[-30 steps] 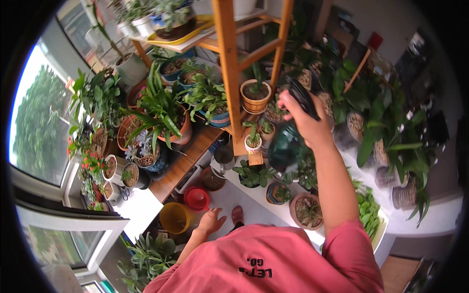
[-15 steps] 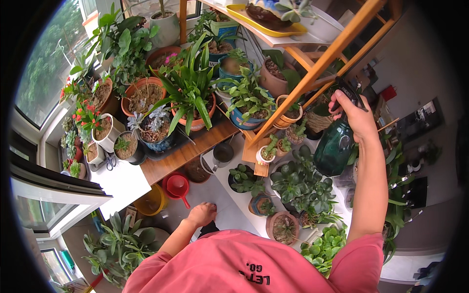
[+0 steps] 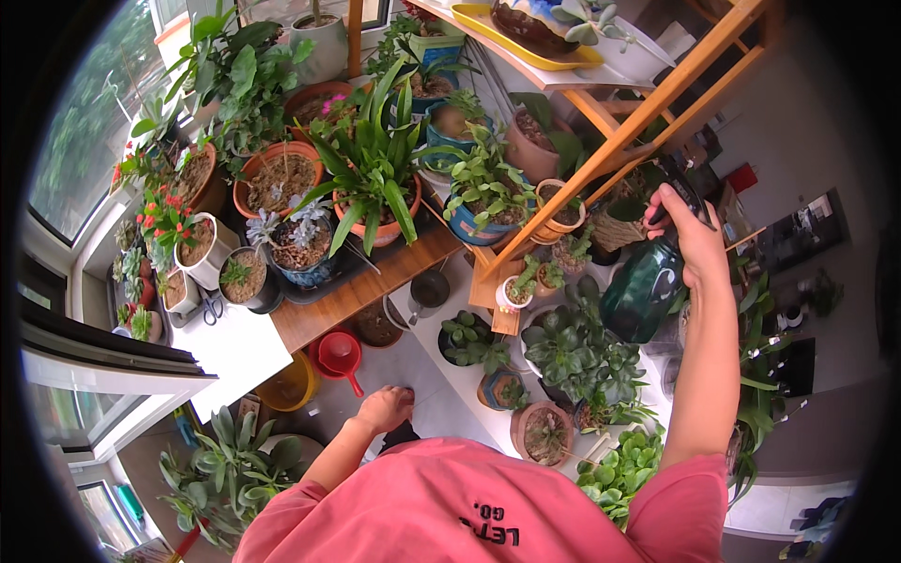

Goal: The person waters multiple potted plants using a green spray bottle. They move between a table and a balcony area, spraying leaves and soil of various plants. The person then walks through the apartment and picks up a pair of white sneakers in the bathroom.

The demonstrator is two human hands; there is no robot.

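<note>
My right hand [image 3: 693,235] grips a dark green see-through spray bottle [image 3: 640,296] by its neck, with fingers curled at the black spray head [image 3: 683,188]. The bottle is held upright above the right end of the white surface, beside a broad-leaved potted plant [image 3: 589,347]. Low in the middle, my left hand [image 3: 387,409] hangs in front of my body with its fingers curled in. It appears to hold nothing, though its palm side is hidden. Nearest to it is a red dipper [image 3: 340,355] on the floor side of the wooden bench.
A wooden plant stand [image 3: 601,150] slants across the upper right. Several potted plants crowd the wooden bench [image 3: 314,314] at left. Blue-handled scissors [image 3: 213,308] lie by the window-side pots. A yellow bucket [image 3: 289,383] and a large leafy plant [image 3: 230,474] sit lower left.
The spray bottle and my right hand have shifted slightly downward. The plants and stand appear slightly displaced as the view moves a little. My left hand stays almost where it was.
</note>
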